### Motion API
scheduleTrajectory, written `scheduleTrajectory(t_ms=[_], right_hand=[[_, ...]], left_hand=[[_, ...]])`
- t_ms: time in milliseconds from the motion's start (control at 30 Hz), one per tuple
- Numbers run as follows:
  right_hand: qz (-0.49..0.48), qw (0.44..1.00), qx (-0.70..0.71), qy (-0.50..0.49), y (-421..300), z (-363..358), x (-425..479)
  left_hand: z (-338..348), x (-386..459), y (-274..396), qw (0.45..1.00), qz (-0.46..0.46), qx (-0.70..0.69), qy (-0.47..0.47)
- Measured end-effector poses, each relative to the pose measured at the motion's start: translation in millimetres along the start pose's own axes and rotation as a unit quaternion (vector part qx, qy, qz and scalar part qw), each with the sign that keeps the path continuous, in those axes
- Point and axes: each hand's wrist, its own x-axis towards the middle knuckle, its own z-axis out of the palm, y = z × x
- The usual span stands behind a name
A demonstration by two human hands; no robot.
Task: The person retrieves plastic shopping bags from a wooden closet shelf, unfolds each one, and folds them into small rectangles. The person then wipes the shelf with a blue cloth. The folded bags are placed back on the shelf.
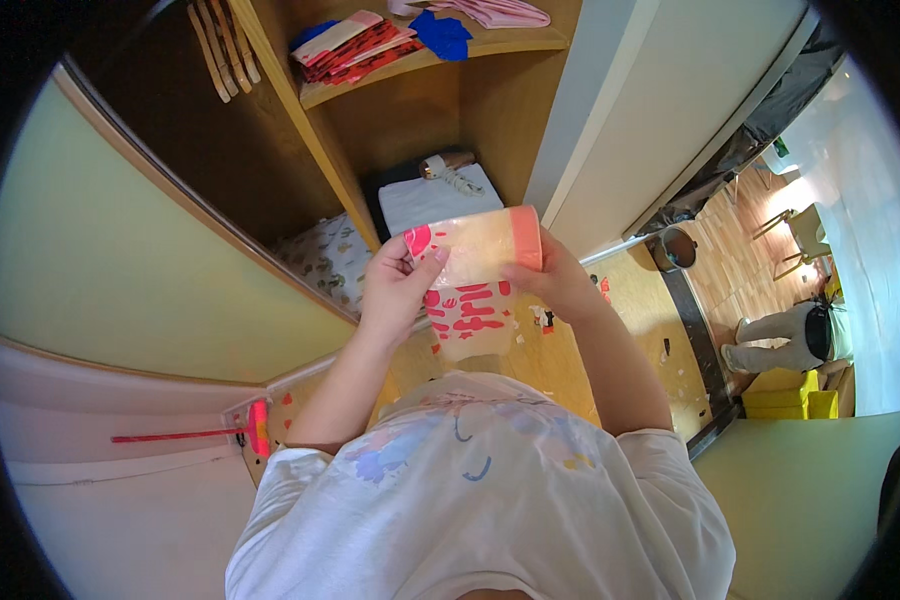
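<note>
Between my hands, in front of my chest, is a translucent plastic bag with pink printing and a coral band at its right end. Its upper part looks folded over, and a printed lower part hangs down beneath. My left hand grips the left end, thumb on the front face. My right hand grips the coral end, its thumb also in front and its other fingers hidden behind. Past the bag, inside a wooden cabinet, a white folded cloth lies with a hair dryer and its coiled cord on top.
Folded red-and-white packets, a blue cloth and a pink cloth occupy the upper shelf. Hangers hang left. A red broom stands by the wall. Scraps litter the floor. Rightward are a bin and a bending person.
</note>
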Motion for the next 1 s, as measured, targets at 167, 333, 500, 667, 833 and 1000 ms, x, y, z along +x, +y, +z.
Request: scheduleTrajectory(t_ms=[167,333,500,667,833,1000], right_hand=[[-0.037,0.995,-0.092,0.012,2.7,6.9,3.4],[-0.014,1.000,-0.019,-0.010,-2.4,10.6,-2.1],[-0.030,0.992,-0.122,0.024,5.8,4.4,5.2],[-0.029,0.987,-0.157,0.033,4.1,-0.2,7.7],[-0.003,0.981,-0.192,0.005,-0.3,-1.1,-3.2],[-0.061,0.970,-0.234,-0.012,2.2,6.4,-7.2]], left_hand=[[-4.1,1.6,-3.4,0.995,-0.032,-0.098,-0.017],[5.5,0.2,2.7,0.994,-0.015,-0.106,0.000],[13.9,-0.3,25.7,0.971,-0.082,-0.225,-0.012],[-8.1,9.3,0.4,0.986,-0.072,-0.150,-0.003],[10.4,1.4,3.0,0.985,-0.011,-0.161,0.057],[25.2,-4.5,8.5,0.963,-0.017,-0.248,0.108]])
